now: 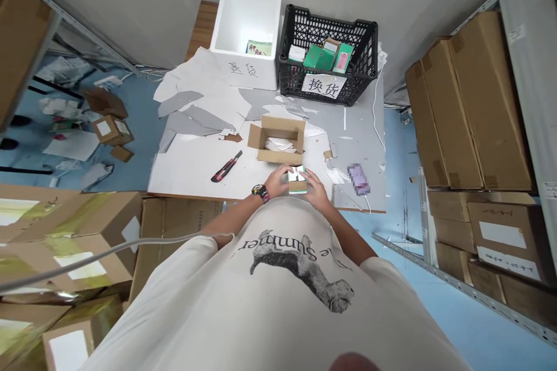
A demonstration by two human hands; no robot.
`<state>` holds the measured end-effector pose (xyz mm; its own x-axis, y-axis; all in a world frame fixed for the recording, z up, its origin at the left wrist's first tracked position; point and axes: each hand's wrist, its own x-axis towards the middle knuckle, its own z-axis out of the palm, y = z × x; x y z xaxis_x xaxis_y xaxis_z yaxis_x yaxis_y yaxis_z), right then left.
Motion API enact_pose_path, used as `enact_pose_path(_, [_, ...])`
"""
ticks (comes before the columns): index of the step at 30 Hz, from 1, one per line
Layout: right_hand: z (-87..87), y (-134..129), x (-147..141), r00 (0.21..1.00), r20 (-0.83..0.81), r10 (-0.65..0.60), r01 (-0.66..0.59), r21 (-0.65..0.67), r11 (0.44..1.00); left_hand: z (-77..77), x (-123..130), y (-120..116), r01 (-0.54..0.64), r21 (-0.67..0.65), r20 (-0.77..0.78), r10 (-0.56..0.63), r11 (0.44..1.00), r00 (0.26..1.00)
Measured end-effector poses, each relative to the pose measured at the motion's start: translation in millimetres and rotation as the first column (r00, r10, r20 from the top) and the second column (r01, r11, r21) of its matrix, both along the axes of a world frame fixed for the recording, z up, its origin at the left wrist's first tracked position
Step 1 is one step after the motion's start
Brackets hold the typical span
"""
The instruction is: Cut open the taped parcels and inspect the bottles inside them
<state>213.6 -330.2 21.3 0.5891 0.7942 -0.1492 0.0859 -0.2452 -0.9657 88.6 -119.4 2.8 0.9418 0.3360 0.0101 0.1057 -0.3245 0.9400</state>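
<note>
Between both hands, at the table's front edge, is a small white and green box (298,186) with a brown panel facing me. My left hand (278,178), with a watch on its wrist, grips the box's left side. On the opposite side, my right hand (316,188) holds it with the thumb on top. Just beyond them stands an open cardboard carton (281,156), its flaps spread and crumpled white paper inside. A red and black utility knife (227,166) lies to the left with its blade out. What the small box contains cannot be made out.
At the back stand a white foam bin (246,72) with a packet inside and a black crate (324,90) with several green and white boxes. A phone (358,179) on a cable lies right. Paper scraps (191,113) cover the table's left. Stacked cartons (474,104) flank both sides.
</note>
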Motion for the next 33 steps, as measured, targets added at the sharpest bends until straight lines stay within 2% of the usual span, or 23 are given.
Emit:
enact_pose_path(5, [-1.1,9,5,0.985,0.166,-0.054,0.062,-0.04,0.997,-5.0,4,-10,-0.063,0.05,-0.087,0.068,0.997,0.994])
enact_pose_path(8, [-2.7,18,10,0.986,0.157,-0.06,0.075,-0.088,0.993,-4.9,5,-12,0.004,0.086,-0.103,0.005,0.996,0.995])
enact_pose_path(11, [1.7,22,11,0.972,0.204,-0.115,0.145,-0.141,0.979,-3.1,6,-11,0.054,0.099,-0.135,-0.04,0.994,0.99])
enact_pose_path(13, [7.2,21,8,0.95,0.31,-0.039,0.091,-0.154,0.984,-1.6,6,-10,0.059,0.119,-0.126,-0.044,0.991,0.991])
enact_pose_path(17, [18.2,13,3,0.878,0.41,0.247,-0.159,-0.236,0.959,1.0,7,-6,0.135,0.171,-0.068,-0.125,0.976,0.99])
enact_pose_path(19, [22.6,11,3,0.875,0.402,0.271,-0.164,-0.281,0.946,2.3,9,-4,0.173,0.173,-0.073,-0.163,0.97,0.984])
enact_pose_path(22, [31.7,7,3,0.899,0.388,0.202,-0.099,-0.268,0.958,9.6,11,-3,0.217,0.172,-0.123,-0.198,0.961,0.973])
enact_pose_path(25, [52.8,0,3,0.91,0.395,0.124,-0.062,-0.166,0.984,32.4,12,-2,0.259,0.154,-0.097,-0.246,0.954,0.964])
enact_pose_path(27, [76.4,-4,9,0.894,0.435,0.107,-0.062,-0.115,0.991,58.4,15,1,0.258,0.147,-0.032,-0.256,0.955,0.966])
enact_pose_path(29, [106.2,-4,24,0.86,0.498,0.111,-0.072,-0.097,0.993,91.0,27,8,0.242,0.153,0.033,-0.249,0.958,0.968])
enact_pose_path(31, [139.3,3,56,0.808,0.576,0.123,-0.094,-0.081,0.992,126.6,54,22,0.23,0.18,0.1,-0.251,0.956,0.963])
enact_pose_path(33, [172.7,20,104,0.73,0.673,0.114,-0.116,-0.042,0.992,161.8,100,44,0.209,0.239,0.197,-0.258,0.948,0.946])
